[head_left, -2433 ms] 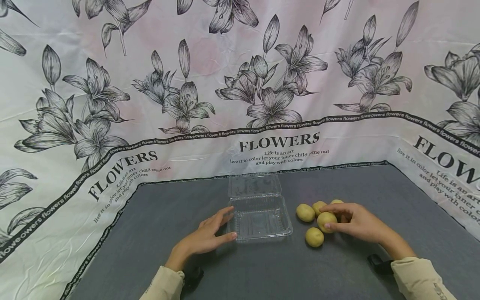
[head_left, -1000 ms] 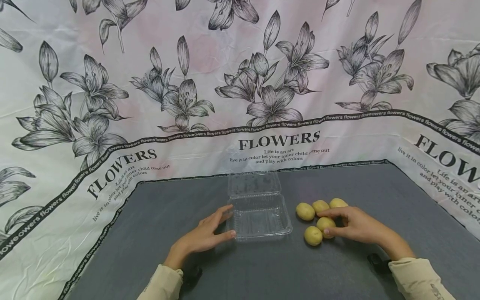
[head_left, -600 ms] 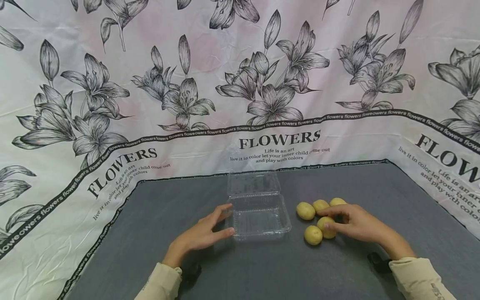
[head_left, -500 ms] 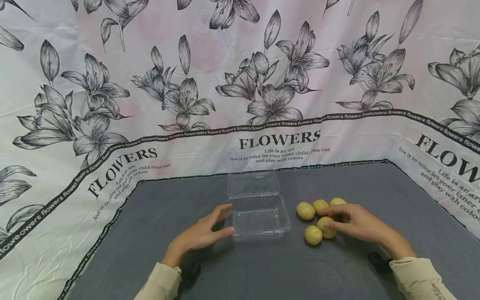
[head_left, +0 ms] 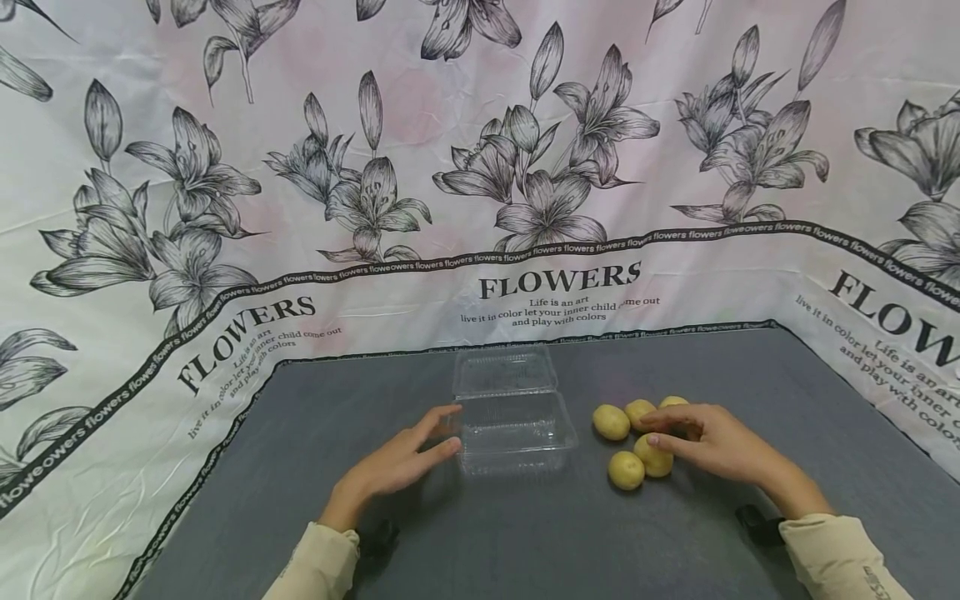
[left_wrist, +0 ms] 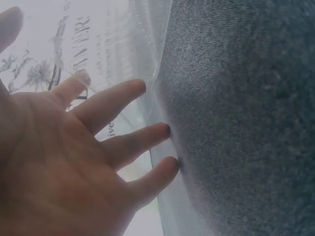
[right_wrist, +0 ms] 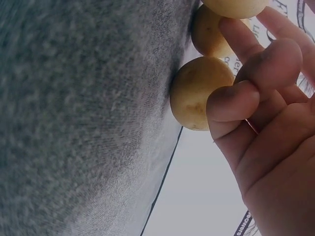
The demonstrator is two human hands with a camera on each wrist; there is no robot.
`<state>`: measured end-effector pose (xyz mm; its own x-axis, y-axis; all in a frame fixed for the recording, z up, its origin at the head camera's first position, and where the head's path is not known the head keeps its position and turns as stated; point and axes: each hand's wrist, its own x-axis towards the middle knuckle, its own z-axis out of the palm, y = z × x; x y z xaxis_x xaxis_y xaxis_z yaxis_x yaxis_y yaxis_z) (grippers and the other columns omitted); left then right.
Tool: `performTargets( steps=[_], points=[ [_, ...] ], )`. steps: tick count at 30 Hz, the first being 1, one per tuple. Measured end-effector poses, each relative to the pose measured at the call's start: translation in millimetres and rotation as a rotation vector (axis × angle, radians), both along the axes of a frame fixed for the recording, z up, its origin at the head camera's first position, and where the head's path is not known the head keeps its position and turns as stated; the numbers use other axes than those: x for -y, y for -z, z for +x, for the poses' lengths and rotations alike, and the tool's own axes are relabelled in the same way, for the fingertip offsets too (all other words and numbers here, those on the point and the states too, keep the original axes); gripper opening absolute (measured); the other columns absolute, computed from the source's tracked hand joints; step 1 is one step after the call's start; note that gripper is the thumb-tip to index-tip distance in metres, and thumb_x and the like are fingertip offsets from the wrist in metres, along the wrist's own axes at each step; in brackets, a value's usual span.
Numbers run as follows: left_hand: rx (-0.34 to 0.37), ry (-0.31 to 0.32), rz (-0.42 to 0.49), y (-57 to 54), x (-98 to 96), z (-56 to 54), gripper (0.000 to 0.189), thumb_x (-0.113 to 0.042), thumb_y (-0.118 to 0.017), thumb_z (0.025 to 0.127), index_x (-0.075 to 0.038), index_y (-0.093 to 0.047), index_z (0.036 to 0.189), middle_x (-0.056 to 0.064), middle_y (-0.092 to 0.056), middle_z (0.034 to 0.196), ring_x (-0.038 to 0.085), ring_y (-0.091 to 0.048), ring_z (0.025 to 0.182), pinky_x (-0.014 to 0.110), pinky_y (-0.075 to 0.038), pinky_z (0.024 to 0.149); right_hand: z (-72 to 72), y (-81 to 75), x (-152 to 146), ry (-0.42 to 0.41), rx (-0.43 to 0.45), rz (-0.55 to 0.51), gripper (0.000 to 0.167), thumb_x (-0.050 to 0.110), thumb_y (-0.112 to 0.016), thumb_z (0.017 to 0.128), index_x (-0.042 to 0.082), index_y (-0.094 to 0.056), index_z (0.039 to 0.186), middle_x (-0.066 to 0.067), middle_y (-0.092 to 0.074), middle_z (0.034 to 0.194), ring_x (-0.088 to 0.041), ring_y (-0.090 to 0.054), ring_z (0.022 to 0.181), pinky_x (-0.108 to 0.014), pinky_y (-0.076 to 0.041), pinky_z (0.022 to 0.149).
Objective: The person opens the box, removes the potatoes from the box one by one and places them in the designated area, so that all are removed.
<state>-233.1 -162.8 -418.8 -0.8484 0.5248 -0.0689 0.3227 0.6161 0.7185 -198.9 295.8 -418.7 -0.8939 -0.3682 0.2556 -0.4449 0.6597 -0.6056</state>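
In the head view, a clear plastic clamshell container [head_left: 517, 439] lies on the table with its lid [head_left: 504, 372] tipped back. My left hand [head_left: 397, 462] is at its left side, fingertips close to the rim; whether they touch is unclear. The left wrist view shows that hand's fingers spread. Right of the container sits a cluster of several small yellow potatoes [head_left: 626, 471]. My right hand [head_left: 723, 446] reaches over the cluster, its thumb by the top of one potato [head_left: 652, 458] and its fingers behind it. More potatoes [right_wrist: 199, 93] show beside the loosely bent fingers in the right wrist view.
The grey cloth-covered table [head_left: 540, 533] runs back to a white curtain [head_left: 412, 325] printed with lilies and "FLOWERS". A dark strap-like object [head_left: 759, 527] is below the right wrist, and another [head_left: 378, 537] below the left.
The right hand lowered a potato into the cluster; its thumb has since lifted a little. The left hand has drawn slightly left, and the container's front rim sits differently, with its front wall showing.
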Motion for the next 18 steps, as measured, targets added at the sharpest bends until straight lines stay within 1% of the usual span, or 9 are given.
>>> performTargets(
  steps=[5,9,14,18],
  points=[
    [-0.08,-0.016,0.039,-0.9,-0.3,-2.4,0.055,-0.047,-0.043,0.109,-0.024,-0.035,0.158,0.007,-0.048,0.157,0.03,-0.052,0.141,0.059,-0.04,0.113,-0.4,-0.2,-1.4,0.009,0.013,0.006,0.027,0.029,-0.071,0.098,0.019,-0.074,0.122,0.003,-0.075,0.112,0.007,-0.064,0.098,-0.024,-0.054,0.076],
    [-0.116,-0.036,0.048,-1.0,-0.6,-3.6,0.053,-0.049,-0.04,0.109,-0.024,-0.038,0.157,0.006,-0.052,0.155,0.029,-0.053,0.14,0.058,-0.04,0.113,-0.6,0.2,-1.9,0.014,0.014,0.015,0.027,0.03,-0.071,0.098,0.019,-0.074,0.122,0.004,-0.075,0.113,0.007,-0.063,0.097,-0.024,-0.053,0.076],
    [-0.108,-0.069,0.039,-2.8,-1.6,-2.9,0.054,-0.053,-0.036,0.109,-0.029,-0.037,0.157,0.002,-0.047,0.158,0.03,-0.047,0.145,0.059,-0.036,0.116,-0.5,0.4,-2.1,0.01,0.016,0.014,0.028,0.03,-0.07,0.098,0.019,-0.073,0.124,0.003,-0.075,0.113,0.007,-0.064,0.099,-0.025,-0.054,0.076],
    [-0.081,-0.084,0.05,-4.1,-1.7,-2.0,0.054,-0.053,-0.036,0.109,-0.034,-0.031,0.159,0.007,-0.05,0.156,0.032,-0.048,0.144,0.061,-0.037,0.115,0.0,-0.8,-1.6,0.015,0.004,0.001,0.027,0.027,-0.069,0.099,0.018,-0.073,0.125,0.0,-0.075,0.115,0.005,-0.065,0.099,-0.025,-0.055,0.076]
  ],
)
